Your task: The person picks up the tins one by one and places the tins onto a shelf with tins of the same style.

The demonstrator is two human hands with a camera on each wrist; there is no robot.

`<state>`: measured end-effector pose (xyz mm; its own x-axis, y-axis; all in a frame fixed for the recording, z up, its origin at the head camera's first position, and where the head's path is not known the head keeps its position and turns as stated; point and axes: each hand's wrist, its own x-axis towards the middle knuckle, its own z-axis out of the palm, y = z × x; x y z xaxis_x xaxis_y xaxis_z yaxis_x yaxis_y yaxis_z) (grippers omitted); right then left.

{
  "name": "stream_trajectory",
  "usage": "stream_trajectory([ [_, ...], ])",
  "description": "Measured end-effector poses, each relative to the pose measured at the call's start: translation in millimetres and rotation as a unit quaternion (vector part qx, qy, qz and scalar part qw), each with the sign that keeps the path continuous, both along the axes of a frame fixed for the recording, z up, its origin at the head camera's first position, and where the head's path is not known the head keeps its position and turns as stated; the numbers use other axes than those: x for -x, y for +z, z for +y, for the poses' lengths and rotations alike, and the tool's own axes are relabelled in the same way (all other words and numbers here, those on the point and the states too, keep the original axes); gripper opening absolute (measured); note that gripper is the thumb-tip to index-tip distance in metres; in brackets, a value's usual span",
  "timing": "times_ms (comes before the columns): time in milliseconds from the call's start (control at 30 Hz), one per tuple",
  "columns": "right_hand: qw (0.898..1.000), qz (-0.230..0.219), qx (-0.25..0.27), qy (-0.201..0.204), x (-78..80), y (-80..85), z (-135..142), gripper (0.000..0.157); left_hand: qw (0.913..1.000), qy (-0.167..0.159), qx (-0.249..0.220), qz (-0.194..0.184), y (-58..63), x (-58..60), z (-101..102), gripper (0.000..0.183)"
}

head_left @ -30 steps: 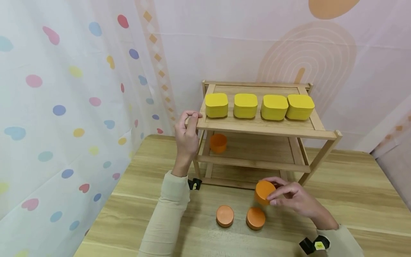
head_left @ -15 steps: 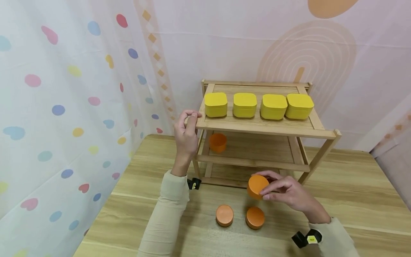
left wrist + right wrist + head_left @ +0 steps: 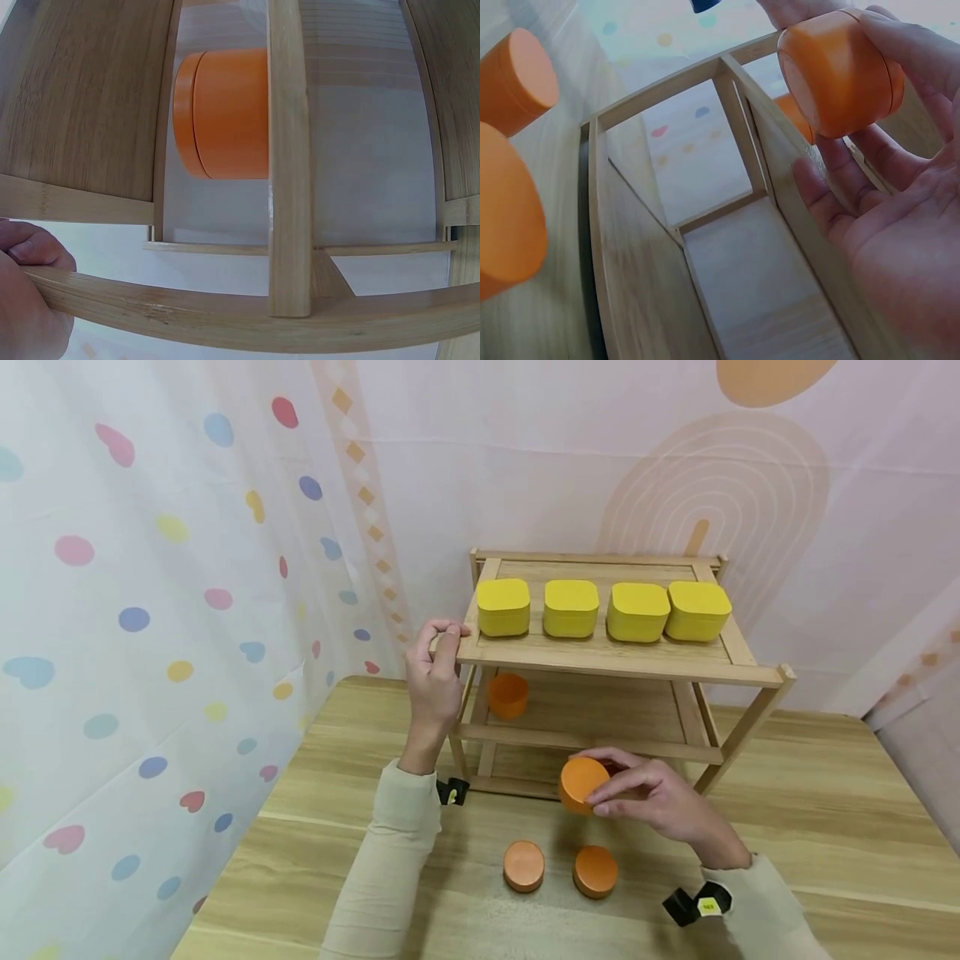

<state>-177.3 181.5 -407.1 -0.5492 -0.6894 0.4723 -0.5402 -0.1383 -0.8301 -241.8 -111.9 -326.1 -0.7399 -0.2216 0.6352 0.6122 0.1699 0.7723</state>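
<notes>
A round orange lidded jar is pinched between the thumb and fingers of my right hand, raised in front of the wooden rack's lower shelves. In the right wrist view, the held jar lies tilted on its side against the fingers. My left hand grips the left end of the rack's top shelf; the left wrist view shows its curled fingers around the rail. Another orange jar stands at the left of the middle shelf. Two more orange jars stand on the table.
Several yellow rounded-square boxes line the top shelf. The rack stands on a wood-grain table, close to a patterned curtain behind and at the left. The middle shelf's front rail runs just beyond the held jar.
My right hand has carried the orange jar leftward and slightly up, toward the rack. My left hand keeps its grip on the rack, and the two table jars stay put.
</notes>
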Motion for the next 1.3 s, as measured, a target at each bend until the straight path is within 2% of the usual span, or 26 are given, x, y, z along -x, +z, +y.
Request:
stream_trajectory([
  [100, 1.000, -0.004, -0.003, 0.000, 0.9, 2.8, -4, 0.033, 1.0000, 0.000, 0.000, 0.000, -0.1, -0.5, 0, 0.029],
  [433, 0.998, 0.000, -0.041, -0.051, 8.0, 15.9, -17, 0.024, 1.0000, -0.002, -0.002, 0.005, 1.2, -1.4, 1, 0.030],
  [700, 0.991, 0.009, -0.065, -0.112, 18.4, 23.8, -27, 0.017, 1.0000, 0.004, -0.002, 0.001, 0.2, -1.7, 0, 0.030],
  [1100, 0.984, -0.045, -0.091, -0.144, 36.5, 35.2, -35, 0.016, 0.9999, -0.007, -0.011, 0.007, 0.2, -0.6, 1, 0.030],
  [1300, 0.974, -0.069, -0.130, -0.174, 43.6, 38.5, -38, 0.015, 0.9997, -0.011, -0.020, 0.004, -0.4, -0.6, 1, 0.029],
])
